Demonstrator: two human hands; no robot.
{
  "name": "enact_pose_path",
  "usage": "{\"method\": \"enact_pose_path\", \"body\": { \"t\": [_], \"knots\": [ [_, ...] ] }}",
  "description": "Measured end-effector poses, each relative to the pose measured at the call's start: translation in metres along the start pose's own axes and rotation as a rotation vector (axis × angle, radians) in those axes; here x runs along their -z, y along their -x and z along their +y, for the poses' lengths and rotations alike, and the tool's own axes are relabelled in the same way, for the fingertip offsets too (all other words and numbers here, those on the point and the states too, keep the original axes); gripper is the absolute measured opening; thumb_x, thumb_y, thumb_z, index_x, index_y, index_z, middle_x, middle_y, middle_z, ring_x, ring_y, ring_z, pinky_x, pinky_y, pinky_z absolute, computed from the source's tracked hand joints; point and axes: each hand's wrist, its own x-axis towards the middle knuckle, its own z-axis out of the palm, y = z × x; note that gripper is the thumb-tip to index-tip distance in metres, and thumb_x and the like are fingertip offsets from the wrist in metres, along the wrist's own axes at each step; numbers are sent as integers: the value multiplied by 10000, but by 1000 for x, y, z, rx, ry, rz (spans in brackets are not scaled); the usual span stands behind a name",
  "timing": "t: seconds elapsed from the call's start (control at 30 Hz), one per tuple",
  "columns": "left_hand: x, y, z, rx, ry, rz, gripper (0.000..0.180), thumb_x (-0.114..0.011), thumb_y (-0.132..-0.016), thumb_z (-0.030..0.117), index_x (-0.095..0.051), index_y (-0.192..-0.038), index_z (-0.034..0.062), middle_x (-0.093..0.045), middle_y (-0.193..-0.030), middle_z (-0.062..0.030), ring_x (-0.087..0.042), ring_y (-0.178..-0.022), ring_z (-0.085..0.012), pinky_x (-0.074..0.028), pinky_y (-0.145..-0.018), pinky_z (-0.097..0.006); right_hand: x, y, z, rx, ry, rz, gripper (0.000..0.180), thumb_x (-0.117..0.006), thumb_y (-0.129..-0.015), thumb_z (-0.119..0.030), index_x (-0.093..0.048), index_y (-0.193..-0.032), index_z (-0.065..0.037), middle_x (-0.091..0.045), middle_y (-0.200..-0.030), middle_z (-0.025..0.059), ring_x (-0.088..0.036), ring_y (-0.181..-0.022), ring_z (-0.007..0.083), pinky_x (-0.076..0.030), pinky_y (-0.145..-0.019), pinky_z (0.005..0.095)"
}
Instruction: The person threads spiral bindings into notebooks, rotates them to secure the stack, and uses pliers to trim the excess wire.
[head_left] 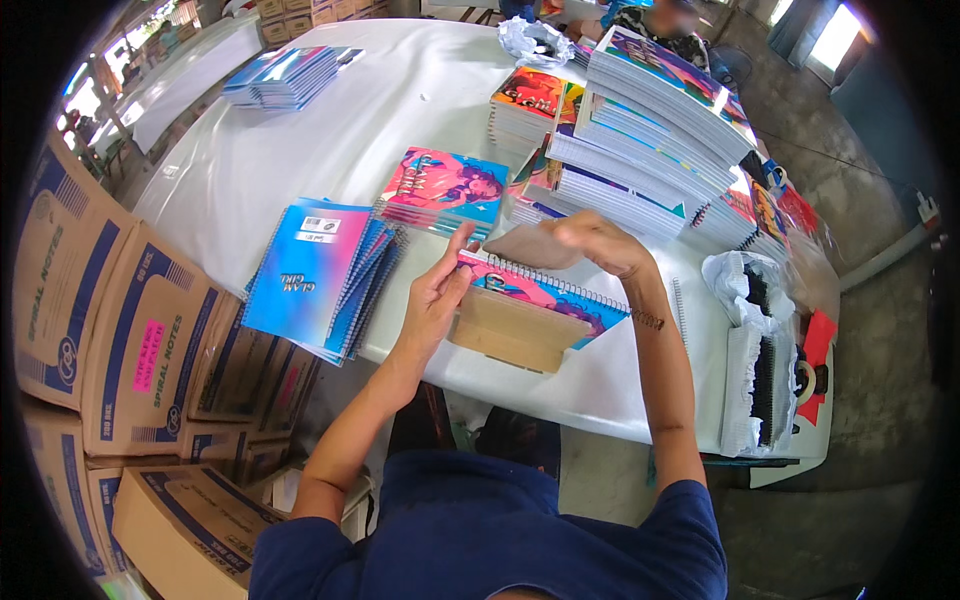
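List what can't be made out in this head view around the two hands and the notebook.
- Right hand: motion-blurred, so its fingers and hold are unclear.
- Spiral notebook: its left edge is hidden behind the left hand.
- Brown cardboard sheet: upper part is covered by the notebook.
- Person at the table's far end: cut off by the top edge, blurred.

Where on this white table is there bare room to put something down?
The widest bare patch of the white table lies between the far stack of blue notebooks and the pink-and-blue notebook pile. A smaller strip runs along the near edge, right of the brown cardboard sheet. The right side is crowded with tall spiral notebook stacks and bagged black coils.
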Motion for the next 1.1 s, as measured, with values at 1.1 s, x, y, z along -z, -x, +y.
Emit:
{"method": "enact_pose_path", "body": {
  "t": [1.1],
  "knots": [
    [-21, -7, 104, -206, -496, -580, 550, -632, -855, 150, -491, -1380, 65, -563, -1324, -150, -520, -1252, -259, -356, -1071, -419, -41, 173, 123, -522, 1423, 909, 462, -649, -859, -244, -554, -1288, -100, -552, -1154, 194, -526, -1067, 351, -394, -902, 488]
  ]
}}
